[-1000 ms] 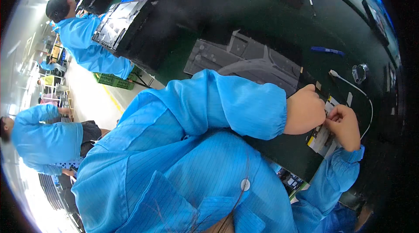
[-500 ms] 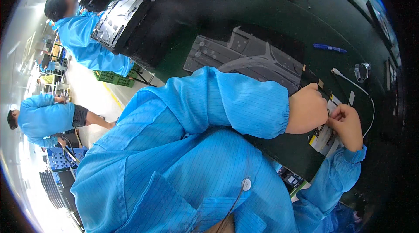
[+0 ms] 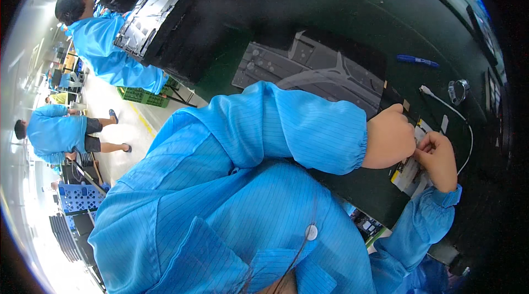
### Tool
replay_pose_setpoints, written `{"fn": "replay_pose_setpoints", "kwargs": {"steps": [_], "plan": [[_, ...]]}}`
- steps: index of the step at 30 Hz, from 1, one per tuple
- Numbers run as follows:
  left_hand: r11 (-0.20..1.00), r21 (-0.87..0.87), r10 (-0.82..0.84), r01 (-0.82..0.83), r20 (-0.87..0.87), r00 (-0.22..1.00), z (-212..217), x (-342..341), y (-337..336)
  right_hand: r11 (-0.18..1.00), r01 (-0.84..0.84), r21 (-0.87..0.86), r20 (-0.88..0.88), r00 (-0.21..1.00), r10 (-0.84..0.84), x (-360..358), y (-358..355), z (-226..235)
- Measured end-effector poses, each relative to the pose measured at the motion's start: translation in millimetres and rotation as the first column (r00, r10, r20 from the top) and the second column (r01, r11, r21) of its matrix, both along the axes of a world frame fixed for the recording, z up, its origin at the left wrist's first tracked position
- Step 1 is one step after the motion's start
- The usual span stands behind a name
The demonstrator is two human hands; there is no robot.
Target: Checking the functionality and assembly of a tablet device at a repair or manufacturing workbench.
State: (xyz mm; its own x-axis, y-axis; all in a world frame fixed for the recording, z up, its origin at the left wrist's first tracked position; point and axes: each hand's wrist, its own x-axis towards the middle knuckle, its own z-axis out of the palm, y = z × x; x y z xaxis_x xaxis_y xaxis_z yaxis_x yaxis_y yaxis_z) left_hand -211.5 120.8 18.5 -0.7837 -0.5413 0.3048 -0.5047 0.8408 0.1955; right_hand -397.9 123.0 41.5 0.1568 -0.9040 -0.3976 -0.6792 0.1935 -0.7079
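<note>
My left hand (image 3: 388, 137) is curled into a fist at the end of a blue sleeve, its fingertips pressed on a white label sheet (image 3: 409, 177) with a yellow edge. My right hand (image 3: 439, 160) comes up from below and pinches at the same spot, touching the left fingertips. The sheet lies on the dark green bench mat (image 3: 352, 24). Whatever small piece sits between the fingertips is hidden.
A grey flat panel (image 3: 308, 68) lies on the mat beyond my left arm. A white cable (image 3: 460, 115), a metal ring clip (image 3: 457, 91) and a blue pen (image 3: 417, 61) lie further out. Co-workers in blue (image 3: 104, 46) stand at the left, near a green crate (image 3: 140, 96).
Both hands stay together on the sheet, with the right fingers shifting slightly. The co-worker at the far left has moved along the aisle.
</note>
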Motion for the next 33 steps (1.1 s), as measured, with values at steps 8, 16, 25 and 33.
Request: {"fn": "replay_pose_setpoints", "kwargs": {"steps": [8, 16, 25, 33], "plan": [[1.000, -0.010, -0.003, 0.003, -0.007, 1.000, -2, -1, 1, 1.000, 0.008, -0.027, -0.068, 0.998, -0.010, 2, 3, -2], [1.000, -0.002, -0.015, 0.015, -0.001, 1.000, 1, 1, 0, 0.999, 0.011, -0.048, -0.077, 0.997, -0.014, 4, 4, -3], [1.000, 0.000, -0.024, 0.025, -0.103, 0.994, 22, 20, -4, 0.981, -0.073, -0.180, -0.204, 0.978, 0.035, 5, 6, -3], [0.980, -0.155, 0.137, -0.129, 0.041, 0.990, 30, 104, -73, 0.618, -0.189, -0.763, -0.207, 0.977, 0.043, 22, 2, -8]]}}
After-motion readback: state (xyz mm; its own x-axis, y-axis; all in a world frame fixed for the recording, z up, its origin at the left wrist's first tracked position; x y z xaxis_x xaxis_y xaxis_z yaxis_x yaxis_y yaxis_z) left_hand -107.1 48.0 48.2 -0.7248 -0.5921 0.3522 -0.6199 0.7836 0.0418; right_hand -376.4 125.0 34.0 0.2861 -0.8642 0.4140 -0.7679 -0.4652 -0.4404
